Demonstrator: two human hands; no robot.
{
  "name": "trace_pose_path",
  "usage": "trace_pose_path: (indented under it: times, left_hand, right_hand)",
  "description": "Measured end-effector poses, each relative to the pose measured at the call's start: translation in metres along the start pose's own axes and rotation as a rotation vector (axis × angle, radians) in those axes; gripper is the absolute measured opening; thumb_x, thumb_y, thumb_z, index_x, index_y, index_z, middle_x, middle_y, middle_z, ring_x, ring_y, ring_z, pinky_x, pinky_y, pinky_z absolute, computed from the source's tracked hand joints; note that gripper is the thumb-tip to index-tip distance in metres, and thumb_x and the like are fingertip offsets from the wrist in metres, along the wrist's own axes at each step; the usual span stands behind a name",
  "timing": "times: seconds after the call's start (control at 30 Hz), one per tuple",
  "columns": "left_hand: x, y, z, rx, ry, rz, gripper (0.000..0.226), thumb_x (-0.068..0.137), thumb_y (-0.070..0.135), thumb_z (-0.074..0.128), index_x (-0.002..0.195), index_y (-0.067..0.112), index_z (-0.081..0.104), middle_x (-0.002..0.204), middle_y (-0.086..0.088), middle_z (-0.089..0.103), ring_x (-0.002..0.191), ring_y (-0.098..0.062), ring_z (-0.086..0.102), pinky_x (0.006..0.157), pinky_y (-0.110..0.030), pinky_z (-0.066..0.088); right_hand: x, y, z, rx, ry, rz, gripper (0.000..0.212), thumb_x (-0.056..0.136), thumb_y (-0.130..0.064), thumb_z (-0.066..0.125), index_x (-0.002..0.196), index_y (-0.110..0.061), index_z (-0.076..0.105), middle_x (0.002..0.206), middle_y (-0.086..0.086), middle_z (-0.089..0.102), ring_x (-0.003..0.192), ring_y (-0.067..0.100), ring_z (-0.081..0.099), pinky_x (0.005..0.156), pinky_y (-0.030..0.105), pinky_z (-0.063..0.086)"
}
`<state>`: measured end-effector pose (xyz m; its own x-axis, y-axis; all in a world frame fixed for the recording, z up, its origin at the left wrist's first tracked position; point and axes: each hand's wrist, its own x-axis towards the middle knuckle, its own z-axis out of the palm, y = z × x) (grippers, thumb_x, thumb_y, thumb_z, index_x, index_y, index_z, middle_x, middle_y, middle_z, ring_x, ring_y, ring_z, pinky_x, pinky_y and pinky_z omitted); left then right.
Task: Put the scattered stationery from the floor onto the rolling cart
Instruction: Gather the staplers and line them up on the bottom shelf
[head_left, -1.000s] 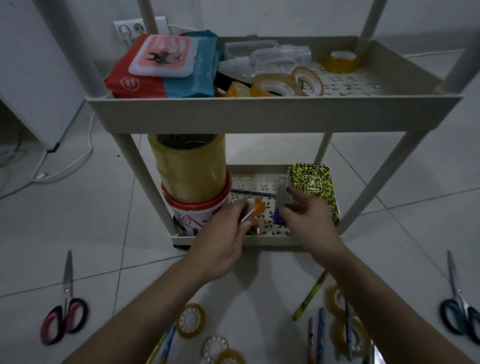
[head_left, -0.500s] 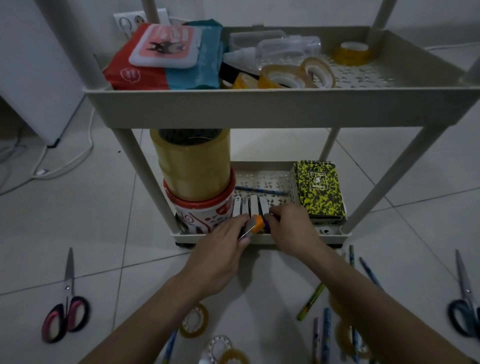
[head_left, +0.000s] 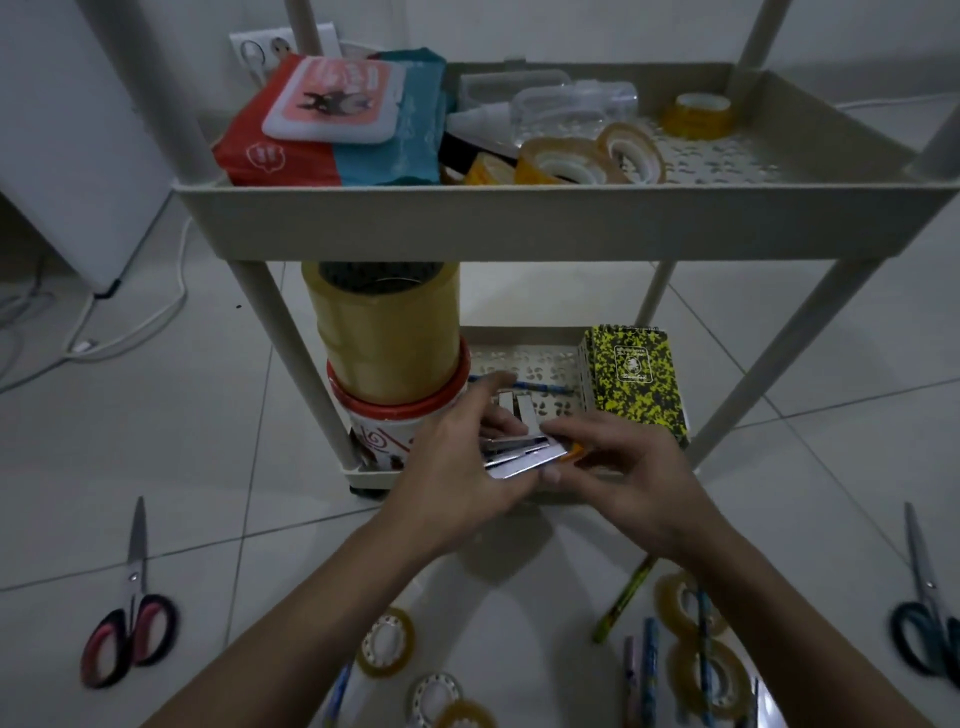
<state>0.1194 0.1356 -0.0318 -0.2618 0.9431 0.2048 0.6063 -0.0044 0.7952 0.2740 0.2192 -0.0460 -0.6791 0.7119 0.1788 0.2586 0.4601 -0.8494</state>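
Note:
My left hand (head_left: 452, 467) and my right hand (head_left: 634, 478) meet at the front edge of the beige cart's lower tray (head_left: 524, 358). Together they grip a small bundle of flat silver cutters (head_left: 519, 460) with an orange end, held sideways. Two more silver pieces (head_left: 511, 405) lie on the tray behind my fingers, beside a blue pen (head_left: 540, 387). On the floor lie pink scissors (head_left: 130, 629), blue scissors (head_left: 924, 623), tape rolls (head_left: 387, 644) and several pens and pencils (head_left: 647, 660).
A big tape roll (head_left: 384, 332) on a red-rimmed tub (head_left: 400, 415) and a yellow-black notebook (head_left: 636, 379) fill the lower tray's sides. The top tray (head_left: 519, 228) holds a wipes pack (head_left: 332, 119), tape rolls (head_left: 561, 161) and clear cases. A white appliance (head_left: 67, 130) and cables (head_left: 130, 322) are left.
My right hand left the notebook and came to the tray's front. Both hands now hold the silver cutters, turned sideways, slightly nearer me.

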Motion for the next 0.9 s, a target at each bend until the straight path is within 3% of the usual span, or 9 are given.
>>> trace_pose_path:
  times: [0.17,0.3,0.4,0.47,0.53,0.6,0.73,0.8,0.9]
  left_hand:
    - [0.01,0.003,0.003,-0.018,-0.039,-0.001,0.089,0.057,0.03,0.086,0.133,0.028,0.039,0.103,0.012,0.06,0.091,-0.003,0.061,0.081,-0.027,0.053]
    - [0.015,0.0,0.008,-0.092,0.019,-0.044,0.097,0.059,0.033,0.085,0.137,0.03,0.028,0.124,0.011,0.05,0.109,-0.001,0.053,0.091,-0.024,0.05]
    - [0.015,-0.009,0.017,0.044,-0.058,-0.081,0.103,0.066,0.038,0.079,0.145,0.022,0.014,0.144,0.003,0.034,0.132,-0.01,0.035,0.108,-0.032,0.036]
    - [0.012,-0.016,0.024,0.19,-0.157,-0.091,0.102,0.074,0.039,0.072,0.147,0.018,0.005,0.153,0.0,0.018,0.141,-0.013,0.017,0.116,-0.026,0.015]
    - [0.009,-0.023,0.028,0.323,-0.255,-0.03,0.094,0.08,0.044,0.064,0.147,0.019,0.003,0.156,0.002,0.009,0.142,-0.01,0.005,0.111,-0.019,0.004]
    - [0.005,-0.029,0.03,0.45,-0.354,0.031,0.084,0.085,0.05,0.054,0.148,0.024,0.005,0.158,0.006,0.004,0.144,-0.009,-0.002,0.113,-0.026,0.001]
    - [-0.001,-0.037,0.03,0.552,-0.41,0.084,0.077,0.087,0.052,0.048,0.148,0.027,0.008,0.157,0.009,0.007,0.144,-0.009,0.0,0.115,-0.03,-0.004]
    - [-0.001,-0.039,0.029,0.549,-0.399,0.096,0.079,0.086,0.053,0.05,0.147,0.027,0.008,0.157,0.009,0.008,0.144,-0.01,0.002,0.114,-0.028,-0.004]
    - [0.0,-0.042,0.03,0.533,-0.375,0.103,0.082,0.083,0.055,0.053,0.147,0.026,0.01,0.156,0.008,0.011,0.143,-0.01,0.004,0.113,-0.026,-0.003]
  right_hand:
    - [0.003,-0.004,-0.013,-0.28,-0.101,-0.039,0.04,0.072,-0.017,0.077,0.111,-0.017,0.069,0.104,-0.007,0.068,0.095,0.005,0.061,0.085,0.016,0.047]
    - [0.001,-0.002,-0.005,-0.245,0.055,0.007,0.033,0.078,-0.012,0.072,0.111,-0.016,0.068,0.099,-0.009,0.068,0.089,-0.001,0.059,0.076,0.002,0.042]
    - [0.004,-0.001,0.003,-0.279,0.174,0.111,0.023,0.08,-0.008,0.067,0.103,-0.011,0.072,0.092,0.005,0.074,0.081,0.015,0.064,0.072,0.019,0.047]
    - [0.007,0.0,0.006,-0.332,0.203,0.153,0.02,0.084,-0.009,0.063,0.101,-0.009,0.071,0.085,0.011,0.073,0.078,0.024,0.065,0.069,0.03,0.046]
    - [0.011,0.001,0.008,-0.351,0.245,0.18,0.022,0.086,-0.011,0.06,0.105,-0.01,0.07,0.084,0.011,0.073,0.075,0.024,0.065,0.066,0.03,0.045]
    - [0.013,0.001,0.009,-0.371,0.26,0.211,0.026,0.088,-0.013,0.058,0.111,-0.01,0.068,0.087,0.012,0.073,0.075,0.024,0.065,0.065,0.028,0.044]
    - [0.017,-0.003,0.001,-0.403,0.31,0.233,0.025,0.085,-0.014,0.061,0.108,-0.012,0.069,0.086,0.008,0.072,0.067,0.017,0.059,0.058,0.016,0.036]
    - [0.024,-0.005,-0.008,-0.355,0.381,0.258,0.027,0.081,-0.016,0.065,0.108,-0.016,0.069,0.087,0.003,0.068,0.074,0.009,0.055,0.069,0.012,0.036]
    - [0.035,-0.003,-0.015,-0.089,0.407,0.308,0.033,0.079,-0.019,0.071,0.11,-0.023,0.06,0.092,-0.003,0.068,0.083,0.01,0.062,0.074,0.025,0.049]
